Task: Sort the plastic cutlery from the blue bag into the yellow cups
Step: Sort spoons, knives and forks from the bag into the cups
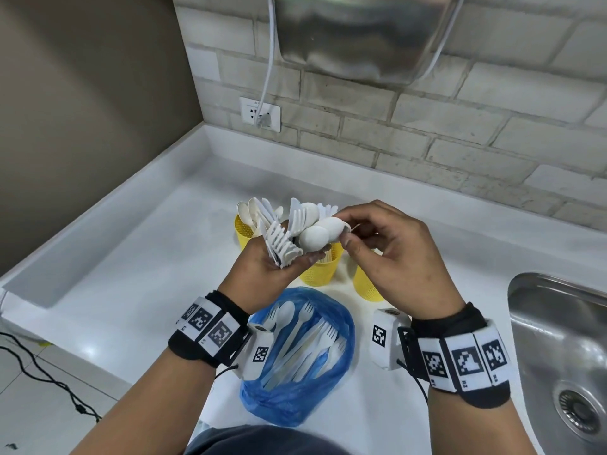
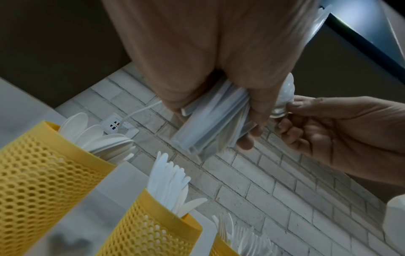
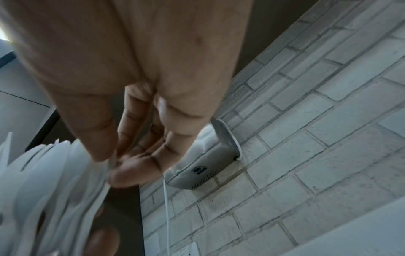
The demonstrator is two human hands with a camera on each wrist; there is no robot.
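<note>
We clamp a mixed bundle of white forks and spoons (image 1: 289,238) in our left hand (image 1: 262,267) above the yellow cups (image 1: 320,269) so our right hand (image 1: 394,254) can pinch out one spoon (image 1: 331,226), while the blue bag (image 1: 341,349) lies open at the counter's near edge.

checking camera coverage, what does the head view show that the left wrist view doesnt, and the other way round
Only the head view shows the blue bag with cutlery inside, the sink and both wristbands. Only the left wrist view shows the cups' mesh walls close up, with knives standing in the middle cup. Both show the left hand gripping a cutlery bundle, the right hand pinching a spoon, and the wall socket.
</note>
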